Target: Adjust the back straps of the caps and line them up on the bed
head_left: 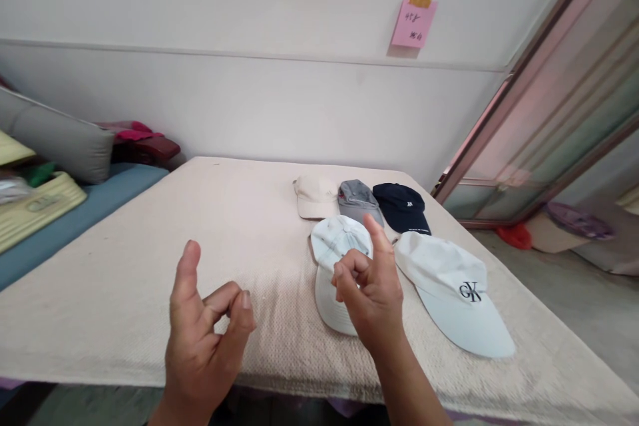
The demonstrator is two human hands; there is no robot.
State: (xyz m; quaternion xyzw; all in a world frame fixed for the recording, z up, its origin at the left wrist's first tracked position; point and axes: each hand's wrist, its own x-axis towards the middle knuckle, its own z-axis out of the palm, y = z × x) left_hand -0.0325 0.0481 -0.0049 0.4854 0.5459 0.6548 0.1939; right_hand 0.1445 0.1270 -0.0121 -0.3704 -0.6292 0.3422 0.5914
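Note:
My left hand [202,339] is raised over the front of the cloth-covered table [124,266], one finger pointing up, the thumb and another finger pinched together with nothing between them. In the same pose, my right hand [372,293] is in front of a pale blue cap [332,293] and hides part of it. To its right lies a white cap with a light blue brim [444,273] and dark letters on the front. Behind them sit a beige cap [317,194], a grey cap [358,196] and a navy cap [401,203] in a row. Neither hand holds a cap.
A white wall [279,106] backs the table, with a pink note [414,21] taped to it. At the left are a grey cushion [60,133] and a blue padded surface [120,186]. A sliding glass door [544,106] and a red bag [515,235] are at the right.

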